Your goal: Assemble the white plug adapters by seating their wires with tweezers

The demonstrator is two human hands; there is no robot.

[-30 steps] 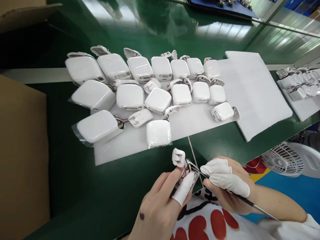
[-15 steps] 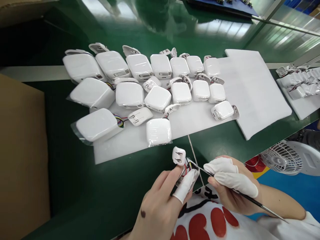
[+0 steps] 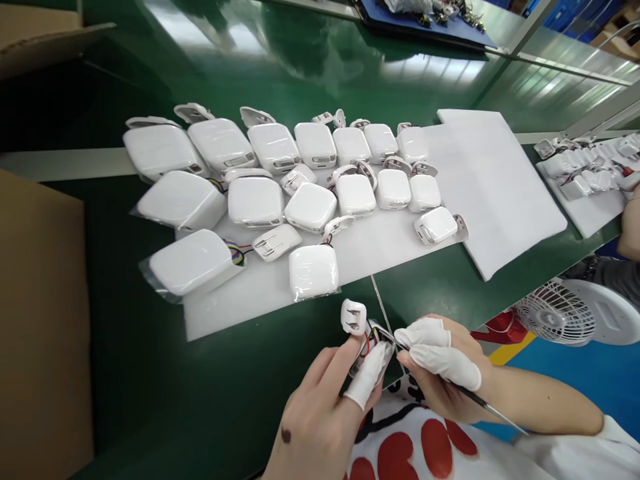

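My left hand (image 3: 325,407), a white finger cot on its thumb, is closed around a small white charger housing (image 3: 384,357) with wires showing in its open end. A white two-prong plug cap (image 3: 353,317) stands at the housing's far side, joined by red and dark wires. In my right hand (image 3: 445,373), with white cots on two fingers, is a thin dark tool that looks like tweezers (image 3: 473,396). Its tip reaches the wires at the housing's open end. Whether the tip grips a wire I cannot make out.
Several white chargers (image 3: 256,200) with loose plug caps lie in rows on a white foam sheet (image 3: 225,313). A second foam sheet (image 3: 500,193) lies to the right. A cardboard box (image 3: 43,327) stands left, a white fan (image 3: 555,313) right. Part of another person's arm (image 3: 631,227) shows at the right edge.
My right hand with the tool has moved left, closer to the housing. My left hand keeps its hold. The whole view has shifted slightly, and another person's arm has come in at the right.
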